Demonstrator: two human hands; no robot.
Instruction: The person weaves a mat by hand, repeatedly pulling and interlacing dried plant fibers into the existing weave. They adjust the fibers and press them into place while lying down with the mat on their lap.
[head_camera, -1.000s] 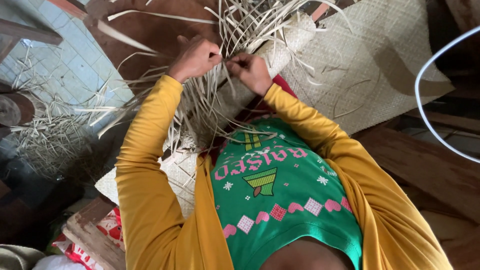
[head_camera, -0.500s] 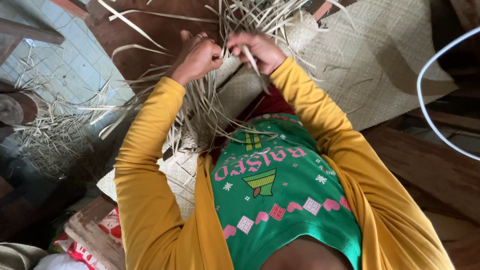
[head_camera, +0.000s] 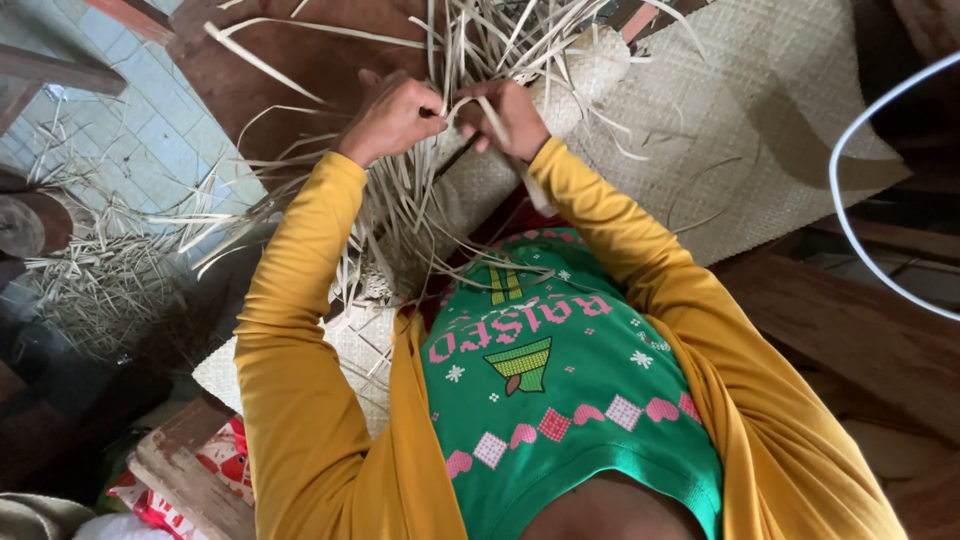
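Observation:
My left hand (head_camera: 392, 116) and my right hand (head_camera: 506, 117) are raised close together, each pinching pale flat straw strips (head_camera: 470, 40) that fan upward and outward from a partly woven piece (head_camera: 590, 70). More loose strips (head_camera: 400, 215) hang down between my yellow sleeves toward my green shirt. The weave under my hands is partly hidden by the strips.
A large finished woven mat (head_camera: 760, 130) lies to the right. A pile of loose straw (head_camera: 100, 280) covers the tiled floor at left. A white cable (head_camera: 850, 240) arcs at the right edge. A wooden plank (head_camera: 185, 480) and red patterned packaging (head_camera: 225, 455) sit bottom left.
Both hands have moved slightly further up and away from my body, drawing the strips with them; my arms are more stretched out.

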